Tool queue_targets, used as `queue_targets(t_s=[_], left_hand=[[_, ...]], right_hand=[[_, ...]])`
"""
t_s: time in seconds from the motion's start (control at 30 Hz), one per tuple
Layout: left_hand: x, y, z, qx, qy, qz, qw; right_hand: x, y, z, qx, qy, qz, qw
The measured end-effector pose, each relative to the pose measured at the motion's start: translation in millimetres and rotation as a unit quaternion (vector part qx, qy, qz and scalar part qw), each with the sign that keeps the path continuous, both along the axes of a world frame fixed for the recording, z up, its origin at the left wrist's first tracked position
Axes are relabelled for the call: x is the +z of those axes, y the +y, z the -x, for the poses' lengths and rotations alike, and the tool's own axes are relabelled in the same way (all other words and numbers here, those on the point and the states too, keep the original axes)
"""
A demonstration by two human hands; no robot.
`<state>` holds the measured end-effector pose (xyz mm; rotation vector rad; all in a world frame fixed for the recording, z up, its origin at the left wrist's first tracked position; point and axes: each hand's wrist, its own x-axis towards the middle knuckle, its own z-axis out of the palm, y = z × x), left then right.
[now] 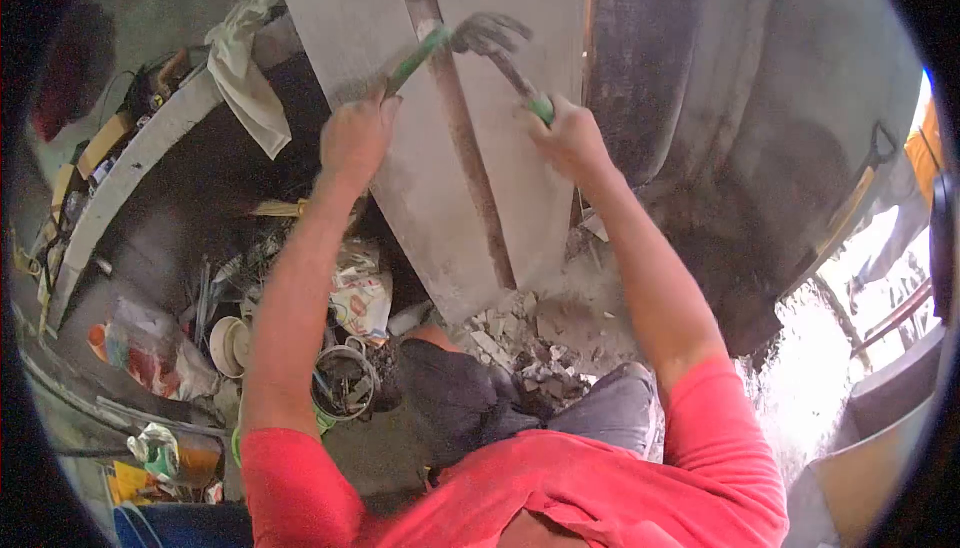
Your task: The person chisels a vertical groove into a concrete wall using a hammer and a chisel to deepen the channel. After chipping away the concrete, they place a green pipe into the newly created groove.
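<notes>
My left hand [358, 138] is closed round a green-handled tool [418, 60], which points up and to the right. My right hand [572, 140] grips the green handle of a small hand fork [508, 66], its grey curved prongs blurred by motion. The two tools meet or overlap in front of a pale board [540, 198] leaning upright. Against that board stands a long-handled tool [470, 158] with a red head at the top, and both hands are in front of it.
Broken rubble [540, 358] lies at the board's foot, between my knees. To the left are a bucket [345, 383], a white cup-like container [230, 346], plastic bags and a cluttered ledge [150, 138] with a draped cloth [245, 88]. A shovel handle [850, 208] leans at the right.
</notes>
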<state>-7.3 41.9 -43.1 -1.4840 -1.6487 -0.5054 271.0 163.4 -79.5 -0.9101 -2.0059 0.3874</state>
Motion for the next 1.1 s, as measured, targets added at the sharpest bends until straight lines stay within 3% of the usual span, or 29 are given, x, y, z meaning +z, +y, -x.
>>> queue_targets(t_s=[0.03, 0.07, 0.1, 0.17, 0.2, 0.23, 0.3, 0.33, 0.4, 0.47, 0.5, 0.57, 0.6, 0.67, 0.7, 0.77, 0.83, 0.9, 0.97, 1.0, 1.03, 1.07, 1.1], left_hand=[[-10, 5, 5, -0.022, -0.091, -0.011, 0.996], [-22, -2, 4, -0.020, -0.089, -0.010, 0.996], [-41, -21, -1, -0.042, -0.201, 0.057, 0.977], [-78, -56, -12, -0.089, -0.397, 0.189, 0.894], [-111, -62, -9, 0.002, -0.331, 0.220, 0.917], [-145, -81, -9, -0.095, -0.388, 0.193, 0.896], [-222, -113, -8, -0.001, -0.368, 0.200, 0.908], [-264, -129, -7, 0.039, -0.328, 0.205, 0.921], [-313, -154, -22, 0.081, -0.307, 0.192, 0.929], [-334, -164, -32, 0.089, -0.295, 0.147, 0.940], [-338, -164, -36, 0.094, -0.288, 0.109, 0.947], [-331, -157, -49, 0.130, -0.306, 0.119, 0.936], [-327, -161, -52, 0.156, -0.325, 0.124, 0.924], [-339, -156, -41, 0.159, -0.293, 0.130, 0.934], [-335, -153, -43, 0.124, -0.286, 0.116, 0.943], [-329, -152, -44, 0.090, -0.276, 0.101, 0.951], [-320, -145, -38, 0.097, -0.283, 0.075, 0.951], [-278, -126, -26, 0.073, -0.279, 0.045, 0.957], [-169, -108, -55, 0.075, -0.420, 0.103, 0.899], [-150, -100, -43, 0.032, -0.389, 0.057, 0.919], [-130, -90, -38, 0.071, -0.382, 0.022, 0.921], [-120, -80, -8, 0.063, -0.384, 0.012, 0.921], [-88, -71, -24, 0.012, -0.303, -0.021, 0.953]], right_hand=[[-10, -6, -8, 0.002, 0.019, 0.001, 1.000], [-27, -13, -22, 0.003, 0.039, 0.004, 0.999], [-47, -18, -38, 0.005, 0.036, 0.002, 0.999], [-109, -21, -77, 0.005, 0.042, -0.008, 0.999], [-135, -30, -104, 0.005, 0.008, 0.022, 1.000], [-166, -41, -129, -0.026, -0.049, 0.065, 0.996], [-237, -56, -175, -0.069, -0.092, 0.220, 0.969], [-282, -60, -197, -0.111, -0.154, 0.248, 0.950], [-365, -79, -238, -0.137, -0.154, 0.329, 0.922], [-532, -72, -285, -0.130, -0.243, 0.242, 0.930], [-545, -64, -295, -0.123, -0.240, 0.245, 0.931], [-567, -73, -306, -0.201, -0.108, 0.508, 0.831], [-483, -89, -291, -0.146, -0.010, 0.523, 0.840], [-552, -67, -301, -0.168, 0.053, 0.614, 0.770], [-528, -71, -295, -0.164, 0.053, 0.617, 0.768], [-478, -75, -283, -0.203, 0.084, 0.667, 0.712], [-515, -70, -289, -0.188, 0.088, 0.662, 0.720], [-519, -65, -287, -0.180, 0.087, 0.655, 0.728], [-499, -70, -289, -0.141, 0.123, 0.656, 0.731], [-536, -60, -292, -0.156, 0.079, 0.651, 0.738], [-580, -53, -303, -0.175, 0.037, 0.647, 0.741], [-523, -66, -292, -0.176, 0.044, 0.663, 0.726], [-472, -75, -280, -0.182, 0.124, 0.672, 0.707]])
